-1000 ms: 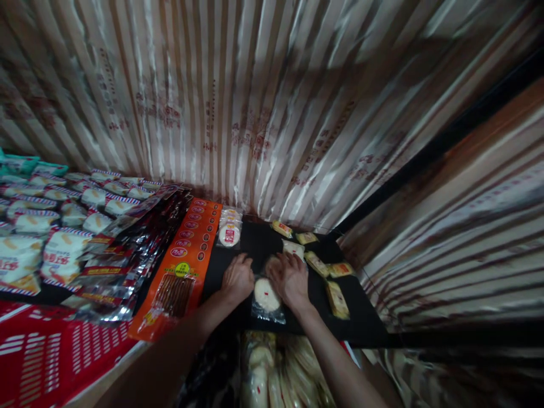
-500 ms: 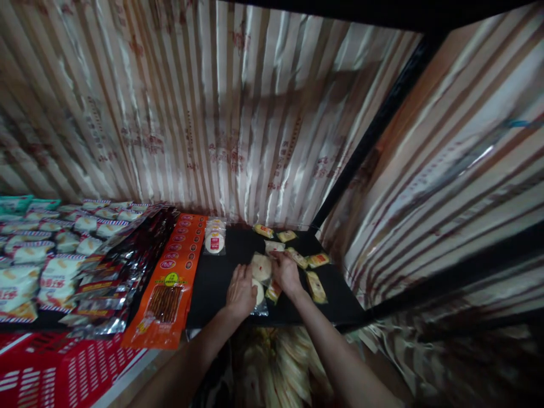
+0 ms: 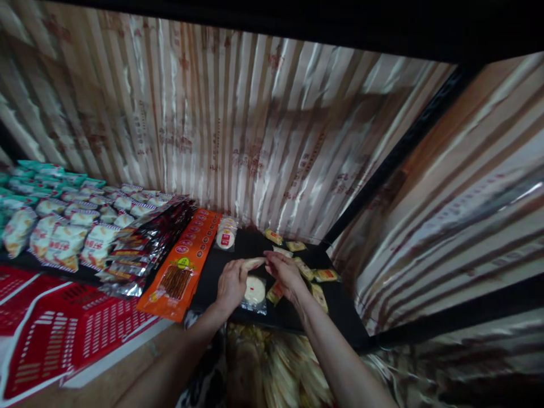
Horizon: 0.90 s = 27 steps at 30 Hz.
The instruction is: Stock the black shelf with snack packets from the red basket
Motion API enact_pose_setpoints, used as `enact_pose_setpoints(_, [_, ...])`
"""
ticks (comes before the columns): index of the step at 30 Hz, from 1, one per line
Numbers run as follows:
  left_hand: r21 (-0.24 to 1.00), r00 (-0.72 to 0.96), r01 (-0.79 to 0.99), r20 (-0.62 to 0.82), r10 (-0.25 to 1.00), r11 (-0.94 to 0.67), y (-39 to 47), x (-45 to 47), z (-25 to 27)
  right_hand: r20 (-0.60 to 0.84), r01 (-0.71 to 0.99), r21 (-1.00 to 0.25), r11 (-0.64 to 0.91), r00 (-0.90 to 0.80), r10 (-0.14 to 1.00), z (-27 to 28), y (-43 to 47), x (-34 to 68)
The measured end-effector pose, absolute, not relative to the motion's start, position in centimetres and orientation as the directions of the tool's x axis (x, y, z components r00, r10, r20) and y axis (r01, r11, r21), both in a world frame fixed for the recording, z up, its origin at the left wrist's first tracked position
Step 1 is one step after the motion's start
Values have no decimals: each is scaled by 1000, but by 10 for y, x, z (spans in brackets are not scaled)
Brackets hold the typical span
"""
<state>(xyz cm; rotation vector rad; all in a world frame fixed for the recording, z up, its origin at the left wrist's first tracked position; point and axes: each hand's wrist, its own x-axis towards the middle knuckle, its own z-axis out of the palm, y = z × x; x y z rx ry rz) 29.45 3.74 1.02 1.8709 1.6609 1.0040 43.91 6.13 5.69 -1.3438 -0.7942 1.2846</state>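
My left hand (image 3: 232, 283) is closed on a packet of round white crackers (image 3: 254, 263), which is raised and tilted nearly edge-on above the black shelf (image 3: 236, 250). At the packet's right end, the fingers of my right hand (image 3: 285, 273) pinch it. Just below lies another round white cracker packet (image 3: 255, 290) in clear wrap, flat near the shelf's front edge. A small yellow snack packet (image 3: 275, 293) is partly covered by my right hand. Behind that hand, a pale packet (image 3: 283, 251) shows only in part.
Small yellow packets (image 3: 326, 275) are scattered to the right. Wrapped round crackers (image 3: 225, 237) stand in a row at the back. Left are orange stick-snack packs (image 3: 176, 283), dark foil packs (image 3: 131, 255) and white bags (image 3: 66, 243). A red basket (image 3: 46, 334) sits below; a black post (image 3: 382, 164) rises right.
The upper cracker packet was lying flat between my hands; now it is lifted and tilted. My left hand has come off the lower packet. The view has shifted left.
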Motion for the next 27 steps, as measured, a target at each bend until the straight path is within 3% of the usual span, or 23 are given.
enact_pose_setpoints(7, [869,4,476,154,988,-137,37,283,15,-177,37,-982,-184,156,972,52,49,442])
enact_pose_setpoints(13, [919,47,384,75,996,-87,43,282,16,-258,5,-966,-259,92,962,45,42,435])
enact_pose_setpoints(19, [862,13,506,19,1000,-23,53,269,14,-259,-52,-965,-256,75,963,22,52,419])
enact_pose_setpoints(27, [808,-100,588,48,994,20,70,248,3,-193,96,-975,-201,87,977,-3,81,389])
